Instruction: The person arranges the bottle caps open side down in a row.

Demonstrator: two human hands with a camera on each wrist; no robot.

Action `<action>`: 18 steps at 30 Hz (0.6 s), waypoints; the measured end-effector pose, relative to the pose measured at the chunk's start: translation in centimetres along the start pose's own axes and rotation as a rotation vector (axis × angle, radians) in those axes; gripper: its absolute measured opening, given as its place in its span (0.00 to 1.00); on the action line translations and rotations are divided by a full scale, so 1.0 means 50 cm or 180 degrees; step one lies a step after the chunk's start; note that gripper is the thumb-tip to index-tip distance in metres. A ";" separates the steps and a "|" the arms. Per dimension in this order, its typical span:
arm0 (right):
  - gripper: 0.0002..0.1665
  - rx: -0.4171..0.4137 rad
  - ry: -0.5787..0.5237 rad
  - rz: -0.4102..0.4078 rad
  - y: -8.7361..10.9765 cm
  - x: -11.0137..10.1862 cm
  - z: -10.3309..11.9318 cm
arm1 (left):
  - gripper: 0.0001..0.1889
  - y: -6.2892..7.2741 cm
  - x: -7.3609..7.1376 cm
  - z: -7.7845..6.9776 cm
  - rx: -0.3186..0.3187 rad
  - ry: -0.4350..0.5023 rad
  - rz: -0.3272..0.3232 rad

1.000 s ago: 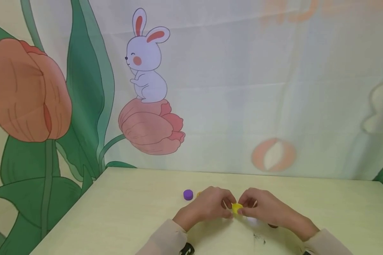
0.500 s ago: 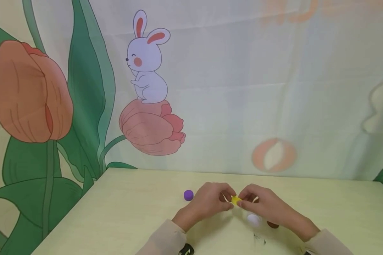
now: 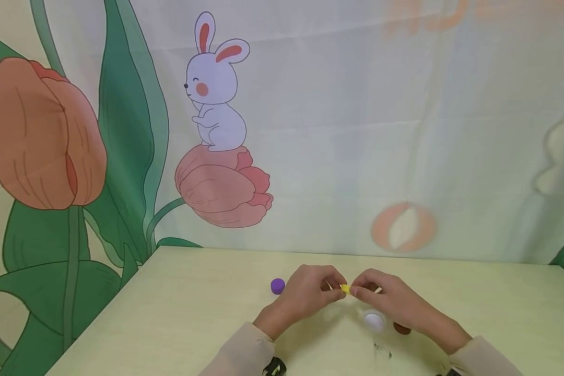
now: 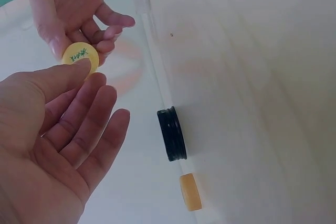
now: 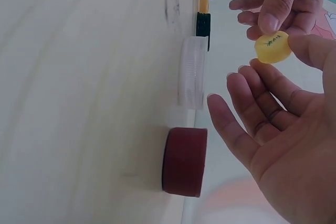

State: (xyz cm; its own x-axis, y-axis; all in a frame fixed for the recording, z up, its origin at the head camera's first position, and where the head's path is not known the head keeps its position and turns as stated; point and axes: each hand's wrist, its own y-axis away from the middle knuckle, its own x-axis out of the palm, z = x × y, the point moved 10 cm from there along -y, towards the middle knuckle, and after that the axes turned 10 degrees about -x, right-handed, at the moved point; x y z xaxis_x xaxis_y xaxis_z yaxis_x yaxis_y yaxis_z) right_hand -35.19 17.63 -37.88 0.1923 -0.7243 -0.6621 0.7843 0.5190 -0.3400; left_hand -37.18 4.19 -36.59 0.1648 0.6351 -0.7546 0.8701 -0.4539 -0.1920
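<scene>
Yellow cap (image 4: 70, 51) up in the air

So the left hand (image 3: 305, 295) and right hand (image 3: 395, 300) both have it pinched, green scribble (image 4: 79, 54) showing, above the counter (image 3: 192, 297). Sitting down there: purple cap (image 3: 278, 286), orange cap (image 4: 190, 192), black lid (image 4: 172, 134), clear lid (image 5: 193, 72), dark red lid (image 5: 185, 162).

In the head view, the left hand (image 3: 307, 296) hides the black cap (image 4: 172, 134) and the orange cap (image 4: 190, 192); the right hand (image 3: 391, 298) partly covers the brown cap (image 3: 401, 329). The green mark (image 4: 79, 54) on the yellow cap (image 5: 272, 51) is too small to read. The orange lettering (image 3: 446, 27) is blurred and cut by the top edge.
</scene>
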 end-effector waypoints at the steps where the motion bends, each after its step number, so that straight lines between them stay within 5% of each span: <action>1: 0.11 0.0020 -0.0016 0.0008 0.000 0.000 0.000 | 0.04 0.000 -0.001 0.001 -0.0008 -0.0009 -0.0013; 18: 0.09 -0.0103 -0.0046 -0.0071 -0.001 -0.005 -0.001 | 0.05 -0.002 -0.004 0.008 -0.0154 0.0076 -0.0066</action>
State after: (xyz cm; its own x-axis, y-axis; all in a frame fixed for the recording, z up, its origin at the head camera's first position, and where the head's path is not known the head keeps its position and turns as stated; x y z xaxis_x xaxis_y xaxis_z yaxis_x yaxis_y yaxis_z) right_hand -35.30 17.81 -37.74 0.1836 -0.7423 -0.6444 0.7689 0.5169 -0.3762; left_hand -37.47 3.84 -36.65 0.1570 0.6591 -0.7355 0.8948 -0.4101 -0.1765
